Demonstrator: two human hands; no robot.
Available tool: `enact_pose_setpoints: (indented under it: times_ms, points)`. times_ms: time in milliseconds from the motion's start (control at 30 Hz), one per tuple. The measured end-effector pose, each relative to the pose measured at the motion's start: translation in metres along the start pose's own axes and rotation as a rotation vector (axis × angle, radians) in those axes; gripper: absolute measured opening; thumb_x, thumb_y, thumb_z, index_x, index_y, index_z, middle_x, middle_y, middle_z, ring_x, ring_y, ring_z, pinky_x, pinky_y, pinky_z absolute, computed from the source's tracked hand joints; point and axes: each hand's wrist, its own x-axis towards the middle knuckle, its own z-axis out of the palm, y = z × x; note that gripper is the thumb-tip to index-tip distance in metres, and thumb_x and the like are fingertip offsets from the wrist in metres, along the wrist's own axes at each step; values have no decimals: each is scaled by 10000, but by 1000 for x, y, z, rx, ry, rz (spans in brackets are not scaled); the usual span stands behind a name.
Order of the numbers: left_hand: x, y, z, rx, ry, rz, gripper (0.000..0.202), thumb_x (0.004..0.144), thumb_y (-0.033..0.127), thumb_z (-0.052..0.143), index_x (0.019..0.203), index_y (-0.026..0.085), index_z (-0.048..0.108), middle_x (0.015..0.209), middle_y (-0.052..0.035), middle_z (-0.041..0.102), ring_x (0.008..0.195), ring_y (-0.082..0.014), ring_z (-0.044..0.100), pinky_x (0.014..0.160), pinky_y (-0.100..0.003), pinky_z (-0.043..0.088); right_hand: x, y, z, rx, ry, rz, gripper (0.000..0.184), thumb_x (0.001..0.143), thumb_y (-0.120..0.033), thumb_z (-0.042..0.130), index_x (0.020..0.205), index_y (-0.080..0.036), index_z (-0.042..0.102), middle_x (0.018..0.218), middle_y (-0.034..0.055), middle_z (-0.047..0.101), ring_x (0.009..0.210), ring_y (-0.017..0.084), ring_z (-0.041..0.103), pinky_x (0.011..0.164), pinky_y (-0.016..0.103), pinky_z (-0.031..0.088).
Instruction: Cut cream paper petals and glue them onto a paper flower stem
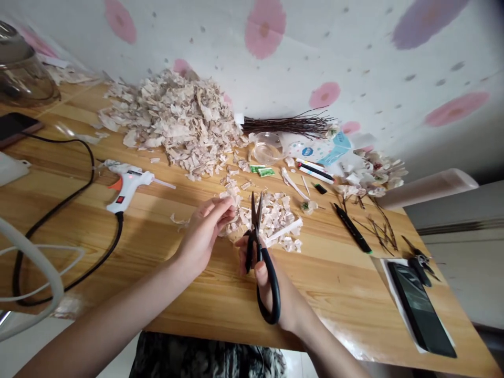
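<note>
The left hand (pixel 202 235) is closed in a pinch, thumb and fingertips gripping a pale scrap (pixel 229 206) that looks like paper or husk, though the material is hard to tell. The right hand (pixel 271 286) is closed around the loops of black-handled scissors (pixel 256 242), with the blades parted and pointing away from the person. The blade tips stand just beside the left fingertips, so this is the tightest spot: if the blades closed while the scrap was held this short, they could nick a finger. A thin scrap could also slip or tear if the pinch loosened.

Just beyond both hands lies a small pile (pixel 271 223) of similar scraps, with a white strip (pixel 286 230) resting on it. Farther out, past the left hand, is a much larger heap (pixel 173 123). Both lie loose on the wooden worktop (pixel 334 283), so a sweep of the forearm or a draught could scatter them.

Left of the left hand sits a white hot glue gun (pixel 128 181), its black cord (pixel 116 242) looping across the worktop. The cord could snag an arm and drag the gun, and whether the gun is hot cannot be told. Right of the right hand lies a black marker (pixel 352 228), and farther out a bundle of dark twigs (pixel 287 125) lies beyond the pile
</note>
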Motion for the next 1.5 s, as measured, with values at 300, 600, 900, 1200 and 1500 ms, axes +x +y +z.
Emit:
enact_pose_setpoints:
  times_ms: [300, 600, 900, 1200, 1500]
  points:
    - [-10, -3, 2, 84, -31, -91, 176, 706, 316, 775, 708, 166, 683, 731, 20, 639, 733, -98, 577, 706, -183, 469, 4, -2, 5, -42, -25, -6, 651, 868, -778, 279, 999, -171, 476, 929, 90, 602, 801, 227, 544, 720, 352, 421]
    - [-11, -1, 3, 155, -6, -82, 185, 684, 322, 763, 677, 172, 655, 720, 24, 631, 745, -114, 579, 713, -207, 455, 2, -6, -3, -61, -65, 17, 662, 853, -790, 287, 1031, -184, 484, 930, 82, 603, 799, 227, 556, 737, 355, 434]
    - [-12, -1, 3, 188, -11, -64, 209, 685, 338, 765, 654, 172, 642, 687, 26, 621, 714, -108, 571, 681, -205, 449, 4, -5, -8, -72, -92, 8, 659, 852, -791, 289, 1002, -186, 503, 842, 49, 590, 711, 196, 550, 664, 316, 432]
    - [-9, 0, 1, 202, -34, -62, 178, 698, 328, 745, 682, 180, 649, 696, 30, 617, 716, -111, 573, 701, -211, 447, 1, -5, -11, 21, -114, 94, 638, 801, -817, 362, 907, -201, 492, 642, -28, 477, 537, 142, 451, 535, 265, 390]
    - [-7, 2, 2, 282, -13, -13, 211, 648, 329, 771, 652, 174, 628, 703, 18, 652, 689, -122, 601, 716, -231, 482, -1, 1, -22, 27, -100, 148, 585, 816, -769, 448, 840, -188, 518, 744, 2, 522, 525, 114, 441, 474, 227, 381]
